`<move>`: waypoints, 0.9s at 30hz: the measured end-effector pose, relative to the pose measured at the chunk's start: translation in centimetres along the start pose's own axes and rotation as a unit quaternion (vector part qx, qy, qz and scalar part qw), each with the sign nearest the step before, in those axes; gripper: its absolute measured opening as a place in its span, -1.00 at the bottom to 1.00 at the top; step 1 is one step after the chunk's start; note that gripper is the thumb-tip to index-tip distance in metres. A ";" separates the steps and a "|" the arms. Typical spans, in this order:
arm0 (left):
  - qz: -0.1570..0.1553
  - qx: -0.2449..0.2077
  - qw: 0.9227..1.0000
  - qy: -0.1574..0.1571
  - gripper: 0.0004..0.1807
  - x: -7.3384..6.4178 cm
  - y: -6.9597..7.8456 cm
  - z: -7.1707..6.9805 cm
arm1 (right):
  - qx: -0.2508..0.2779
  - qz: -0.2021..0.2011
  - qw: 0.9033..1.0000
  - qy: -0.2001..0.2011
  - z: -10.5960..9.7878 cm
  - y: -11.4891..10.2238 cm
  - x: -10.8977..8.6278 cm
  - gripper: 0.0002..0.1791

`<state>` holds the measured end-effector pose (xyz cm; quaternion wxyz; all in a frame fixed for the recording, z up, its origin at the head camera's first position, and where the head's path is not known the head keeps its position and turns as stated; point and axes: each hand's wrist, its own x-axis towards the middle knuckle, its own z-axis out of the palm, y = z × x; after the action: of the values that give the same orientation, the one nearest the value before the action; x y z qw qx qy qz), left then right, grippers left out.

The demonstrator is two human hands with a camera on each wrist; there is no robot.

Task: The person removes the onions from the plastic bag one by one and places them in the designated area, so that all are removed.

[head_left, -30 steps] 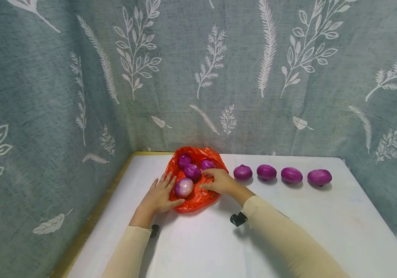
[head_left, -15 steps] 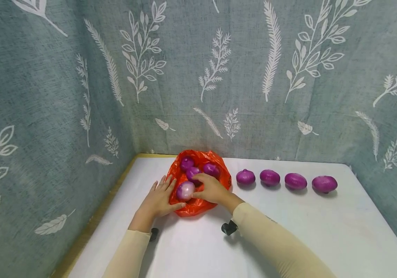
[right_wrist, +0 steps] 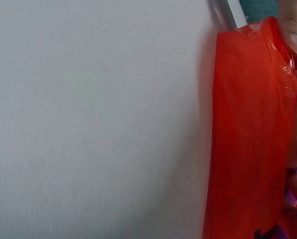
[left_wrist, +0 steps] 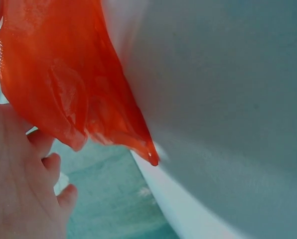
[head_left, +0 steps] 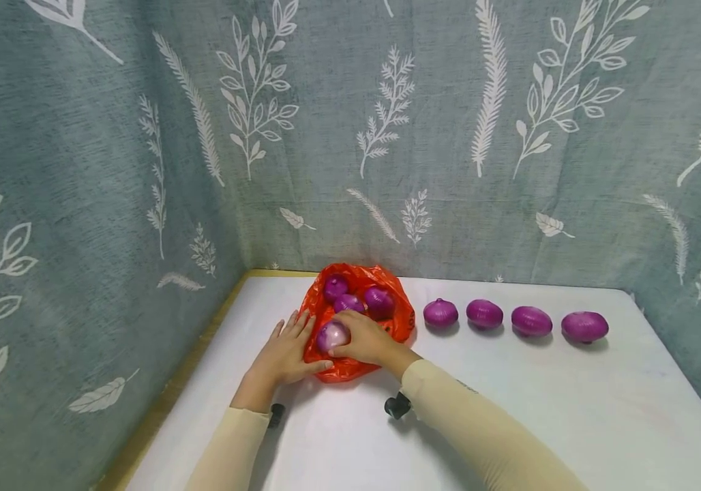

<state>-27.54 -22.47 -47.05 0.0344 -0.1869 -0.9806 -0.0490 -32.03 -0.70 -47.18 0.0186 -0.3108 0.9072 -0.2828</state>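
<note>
A red plastic bag [head_left: 404,310] lies with its mouth wide open on the white table. Inside it, my right hand [head_left: 364,339] holds a pale purple-and-white onion [head_left: 329,337], fingers over its top and thumb at its near side. Behind that one sit three purple onions [head_left: 379,301], one partly covered by the right fingers. My left hand [head_left: 285,352] rests along the bag's left rim, fingers spread and thumb near the front edge. In the left wrist view the bag's side [left_wrist: 54,74] hangs over the left fingers. The right wrist view shows the bag's wall [right_wrist: 248,134] hiding most of the onion.
Several purple onions [head_left: 484,314] stand in a row to the right of the bag, near the back of the white table [head_left: 510,395]. A leaf-patterned grey-green curtain [head_left: 326,136] closes off the back and both sides.
My right hand has moved left across the bag from its right side and taken hold of the pale onion. The left hand has stayed at the left rim.
</note>
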 end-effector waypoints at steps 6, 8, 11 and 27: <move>-0.005 -0.006 1.000 -0.002 0.17 -0.2 0.2 0.2 | 0.013 0.022 1.000 -0.006 0.7 0.1 -0.1 -0.24; -0.008 -0.002 1.000 -0.002 0.17 -0.2 0.2 0.3 | 0.019 0.029 0.999 -0.008 0.8 0.1 -0.1 -0.24; -0.008 0.002 1.000 -0.001 0.17 -0.1 0.1 0.3 | 0.029 0.039 0.999 -0.005 0.9 0.1 0.0 -0.22; -0.010 -0.013 1.000 -0.003 0.16 0.0 0.4 0.0 | 0.052 0.047 0.997 0.010 0.1 0.8 -0.9 -0.26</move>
<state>-27.44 -22.11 -46.97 0.0290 -0.1780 -0.9817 -0.0617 -31.75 0.25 -47.78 0.0390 -0.2636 0.9051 -0.3313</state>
